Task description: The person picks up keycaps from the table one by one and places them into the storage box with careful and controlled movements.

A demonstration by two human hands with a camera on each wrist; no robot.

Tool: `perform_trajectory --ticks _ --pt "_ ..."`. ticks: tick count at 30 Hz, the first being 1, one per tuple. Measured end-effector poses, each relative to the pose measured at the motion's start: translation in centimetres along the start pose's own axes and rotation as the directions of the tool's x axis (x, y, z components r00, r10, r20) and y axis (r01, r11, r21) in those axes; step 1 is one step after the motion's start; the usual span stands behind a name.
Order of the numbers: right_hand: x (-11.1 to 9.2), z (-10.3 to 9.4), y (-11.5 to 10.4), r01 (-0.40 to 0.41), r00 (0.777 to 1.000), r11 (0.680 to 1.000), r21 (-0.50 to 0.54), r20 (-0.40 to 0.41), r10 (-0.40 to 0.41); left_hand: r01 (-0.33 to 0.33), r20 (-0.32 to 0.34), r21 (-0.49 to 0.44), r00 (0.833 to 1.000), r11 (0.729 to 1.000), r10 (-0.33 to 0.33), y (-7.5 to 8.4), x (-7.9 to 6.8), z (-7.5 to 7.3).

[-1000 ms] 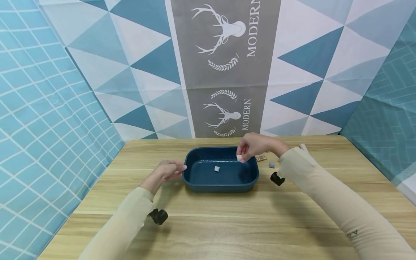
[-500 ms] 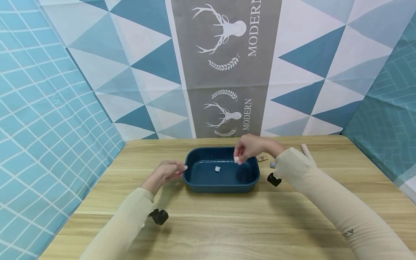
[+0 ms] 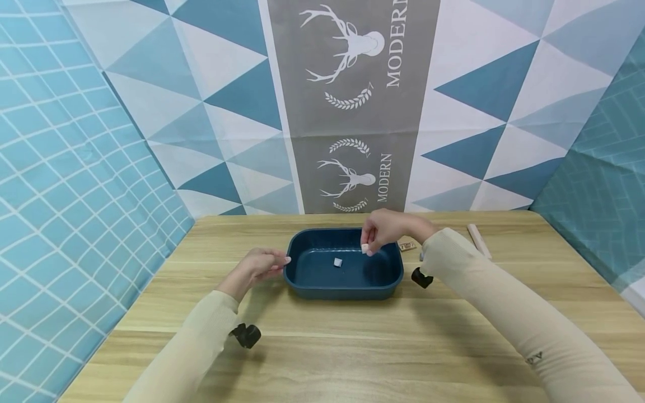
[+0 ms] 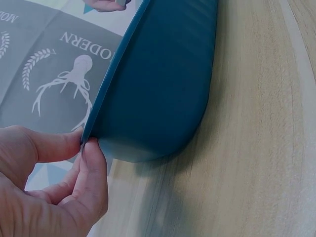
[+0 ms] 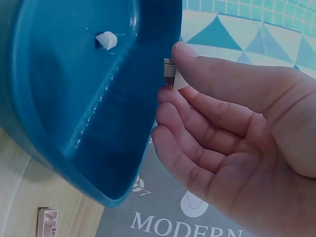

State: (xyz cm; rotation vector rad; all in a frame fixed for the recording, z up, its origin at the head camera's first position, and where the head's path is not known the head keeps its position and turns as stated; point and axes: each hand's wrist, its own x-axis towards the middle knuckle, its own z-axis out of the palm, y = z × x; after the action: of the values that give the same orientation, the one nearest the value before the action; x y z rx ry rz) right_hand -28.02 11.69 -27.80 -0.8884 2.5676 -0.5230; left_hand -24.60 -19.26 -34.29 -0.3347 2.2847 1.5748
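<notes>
A dark blue rectangular basin (image 3: 342, 292) with rounded corners stands on the wooden table. My left hand (image 3: 259, 264) pinches its left rim between thumb and fingers, as the left wrist view shows close up. Over the right part of the basin, my right hand (image 3: 385, 228) pinches a small pale block (image 5: 169, 74) between thumb and index finger; the other fingers are loosely bent. One small white block (image 3: 337, 262) with a rounded side in the right wrist view lies on the basin floor. Part of the held block is hidden by the thumb.
Right of the basin lie a flat wooden piece with a printed pattern (image 3: 407, 246) and a small grey block (image 3: 421, 256), partly behind the right sleeve. A pale stick (image 3: 478, 240) lies farther right. Patterned cloth (image 3: 353, 112) rises behind the table (image 3: 322, 352).
My right hand has shifted slightly left over the basin with the pale block still pinched. The sleeve now uncovers the pale stick and partly covers the grey block. My left hand stays put.
</notes>
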Motion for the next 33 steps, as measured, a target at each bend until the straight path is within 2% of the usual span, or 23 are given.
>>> perform_trajectory --ticks 7,33 --pt "0.4 -0.1 -0.5 0.010 1.000 0.999 -0.034 0.010 -0.010 0.004 0.002 -0.011 1.000 1.000 -0.004 -0.2 0.1 0.0" --pt "2.1 -0.3 -1.5 -0.049 0.998 0.993 -0.111 0.032 0.053 0.012 0.006 -0.012 1.000 1.000 -0.012 0.0 0.1 -0.1"
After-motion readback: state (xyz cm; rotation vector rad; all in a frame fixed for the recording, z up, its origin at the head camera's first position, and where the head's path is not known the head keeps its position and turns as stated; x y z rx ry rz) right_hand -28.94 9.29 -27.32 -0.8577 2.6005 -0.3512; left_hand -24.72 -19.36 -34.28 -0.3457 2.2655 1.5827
